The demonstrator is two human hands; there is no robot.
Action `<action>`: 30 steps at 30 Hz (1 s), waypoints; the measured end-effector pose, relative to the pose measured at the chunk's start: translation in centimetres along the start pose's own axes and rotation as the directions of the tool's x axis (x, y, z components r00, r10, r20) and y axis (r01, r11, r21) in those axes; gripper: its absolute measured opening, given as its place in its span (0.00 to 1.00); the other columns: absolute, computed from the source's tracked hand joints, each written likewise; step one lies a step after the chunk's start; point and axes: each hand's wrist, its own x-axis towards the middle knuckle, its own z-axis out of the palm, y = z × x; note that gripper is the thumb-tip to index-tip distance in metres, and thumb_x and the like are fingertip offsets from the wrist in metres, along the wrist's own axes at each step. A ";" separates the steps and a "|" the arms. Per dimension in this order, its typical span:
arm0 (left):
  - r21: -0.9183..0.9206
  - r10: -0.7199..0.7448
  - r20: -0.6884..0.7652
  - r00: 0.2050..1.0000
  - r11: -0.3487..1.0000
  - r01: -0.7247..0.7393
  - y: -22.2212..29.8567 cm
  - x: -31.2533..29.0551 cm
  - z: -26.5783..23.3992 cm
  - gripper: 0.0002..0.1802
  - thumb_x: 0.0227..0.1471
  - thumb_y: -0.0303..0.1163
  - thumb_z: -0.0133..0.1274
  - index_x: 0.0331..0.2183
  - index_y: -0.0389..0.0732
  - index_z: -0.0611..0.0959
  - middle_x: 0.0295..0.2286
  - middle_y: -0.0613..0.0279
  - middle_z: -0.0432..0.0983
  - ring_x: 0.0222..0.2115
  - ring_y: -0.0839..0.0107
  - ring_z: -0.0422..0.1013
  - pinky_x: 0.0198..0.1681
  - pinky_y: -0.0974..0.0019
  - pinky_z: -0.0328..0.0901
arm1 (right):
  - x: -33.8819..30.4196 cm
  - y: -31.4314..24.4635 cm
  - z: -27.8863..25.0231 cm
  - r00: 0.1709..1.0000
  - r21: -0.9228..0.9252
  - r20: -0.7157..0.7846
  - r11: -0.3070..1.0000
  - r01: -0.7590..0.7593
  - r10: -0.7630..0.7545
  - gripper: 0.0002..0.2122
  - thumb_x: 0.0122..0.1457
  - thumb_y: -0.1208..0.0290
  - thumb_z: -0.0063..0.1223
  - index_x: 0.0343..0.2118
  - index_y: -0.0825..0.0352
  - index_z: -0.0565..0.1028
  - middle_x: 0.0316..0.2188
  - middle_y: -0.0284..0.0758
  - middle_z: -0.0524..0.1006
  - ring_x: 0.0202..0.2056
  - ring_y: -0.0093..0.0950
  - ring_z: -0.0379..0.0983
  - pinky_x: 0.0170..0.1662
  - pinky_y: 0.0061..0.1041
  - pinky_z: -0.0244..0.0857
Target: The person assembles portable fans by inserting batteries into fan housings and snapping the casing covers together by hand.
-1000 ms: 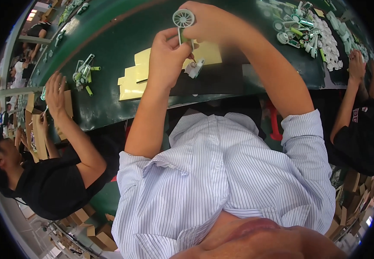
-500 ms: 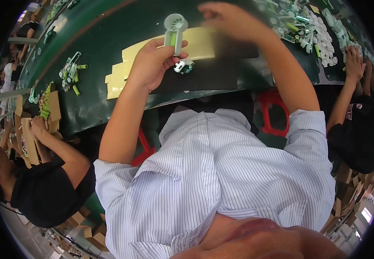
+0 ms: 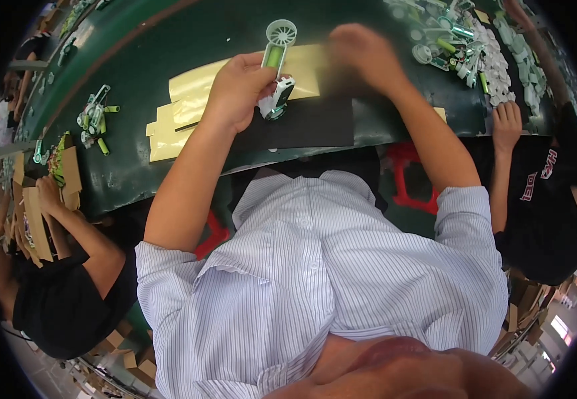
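My left hand [image 3: 235,86] is closed around the handle of a pale green handheld fan body [image 3: 281,36], with its round, spoked grille pointing away from me. Inside the handle a bright green cylindrical battery [image 3: 273,57] shows. Just below those fingers is a small white part with a black face [image 3: 277,98]; whether it hangs from the fan or is held cannot be made out. My right hand [image 3: 361,56] is raised to the right of the fan, over the far part of the table. Motion smears its fingers, so anything in them is hidden.
Yellow sheets [image 3: 188,86] and a black mat [image 3: 315,126] lie on the green table [image 3: 135,159]. Fan parts with batteries [image 3: 95,120] sit at left, a larger heap [image 3: 458,50] at far right. Co-workers [image 3: 69,292] flank me; a red stool [image 3: 411,176] stands below the edge.
The fan body has shifted slightly right and its grille tilts more to the right. The white part now shows a black face upward. My right hand stays blurred, slightly lower.
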 end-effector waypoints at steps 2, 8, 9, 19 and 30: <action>-0.011 0.003 -0.051 0.999 1.000 -0.003 0.2 -0.4 1.2 0.18 0.53 0.25 0.54 0.46 0.30 0.73 0.37 0.52 0.79 0.38 0.68 0.77 0.39 0.72 0.70 | 0.5 0.2 -1.0 0.995 0.252 0.050 0.963 -0.095 0.085 0.13 0.57 0.74 0.56 0.46 0.67 0.75 0.31 0.29 0.76 0.31 0.16 0.70 0.34 0.15 0.65; 0.038 0.046 -0.114 0.992 0.998 -0.042 1.1 -0.7 2.6 0.19 0.52 0.26 0.55 0.45 0.28 0.72 0.36 0.53 0.79 0.36 0.68 0.78 0.37 0.73 0.71 | -0.8 -3.8 -1.3 0.985 0.065 0.106 0.987 -0.144 0.137 0.10 0.56 0.73 0.58 0.41 0.66 0.78 0.33 0.29 0.77 0.33 0.17 0.72 0.38 0.17 0.66; 0.053 0.044 -0.078 0.996 0.998 -0.040 1.2 -0.6 2.7 0.19 0.53 0.26 0.55 0.45 0.28 0.72 0.36 0.52 0.79 0.36 0.67 0.78 0.37 0.73 0.71 | -1.3 -5.2 -1.1 0.995 -0.026 0.089 0.998 -0.052 0.054 0.09 0.56 0.74 0.58 0.39 0.66 0.79 0.34 0.29 0.77 0.34 0.19 0.72 0.39 0.18 0.66; 0.075 0.048 -0.037 0.998 0.996 -0.045 1.3 -0.6 3.1 0.20 0.52 0.24 0.55 0.46 0.27 0.72 0.37 0.52 0.78 0.36 0.66 0.78 0.40 0.72 0.71 | -0.4 -7.8 1.3 0.960 -0.240 0.226 0.946 0.218 -0.164 0.08 0.56 0.72 0.56 0.40 0.62 0.79 0.30 0.33 0.79 0.33 0.24 0.75 0.39 0.23 0.68; 0.085 0.136 -0.058 0.989 0.988 -0.131 0.3 -1.4 2.5 0.21 0.52 0.24 0.55 0.48 0.25 0.73 0.37 0.52 0.78 0.36 0.69 0.77 0.38 0.74 0.71 | 0.7 -5.8 1.6 0.910 -0.396 0.297 0.830 0.392 -0.289 0.08 0.56 0.71 0.56 0.39 0.66 0.78 0.32 0.33 0.81 0.34 0.24 0.77 0.39 0.21 0.69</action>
